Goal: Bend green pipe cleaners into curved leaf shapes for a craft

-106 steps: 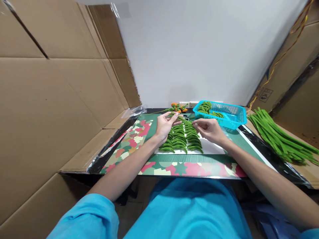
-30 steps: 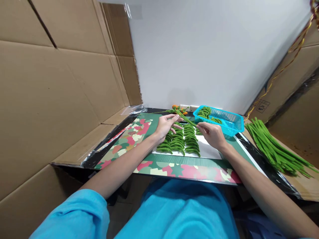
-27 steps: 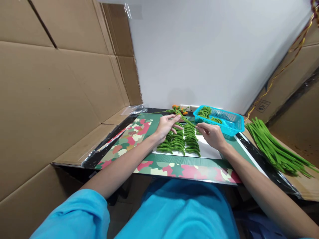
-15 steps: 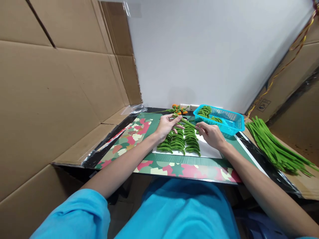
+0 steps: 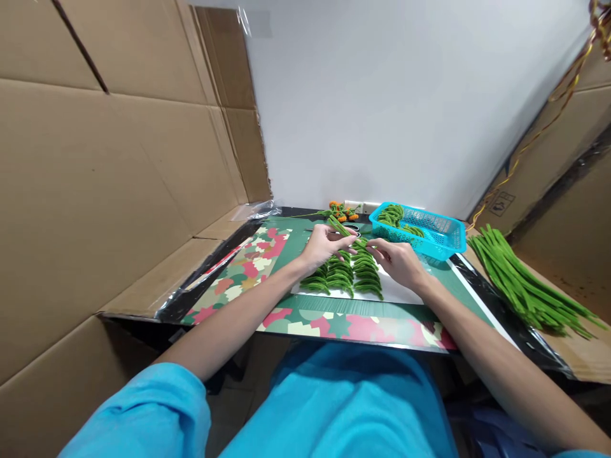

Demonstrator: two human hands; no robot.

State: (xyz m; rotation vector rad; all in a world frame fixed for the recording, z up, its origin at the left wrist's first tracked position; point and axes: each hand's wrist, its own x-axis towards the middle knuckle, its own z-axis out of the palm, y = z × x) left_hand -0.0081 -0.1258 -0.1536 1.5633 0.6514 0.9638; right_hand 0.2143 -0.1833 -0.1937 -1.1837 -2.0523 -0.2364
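A green pipe cleaner piece [image 5: 337, 225], seemingly doubled or more than one strand, slants between my two hands. My left hand [image 5: 323, 248] pinches it near the middle, its upper end sticking out past the fingers. At its lower right end the fingertips of my right hand [image 5: 400, 262] are closed on it. Beneath both hands, rows of short curved green pipe cleaner pieces [image 5: 340, 281] lie on a sheet of white paper [image 5: 401, 294]. My hands partly cover the tops of these rows.
Behind the hands are black scissor handles [image 5: 353, 228] and orange flowers with green stems [image 5: 340, 210]. A blue basket [image 5: 453, 240] holds more curved green pieces. Long green pipe cleaners [image 5: 525, 283] lie at right. Cardboard [image 5: 119, 191] walls the left side.
My right hand has moved slightly left, closer to my left hand. The held piece now shows more of its upper end beyond the left fingers.
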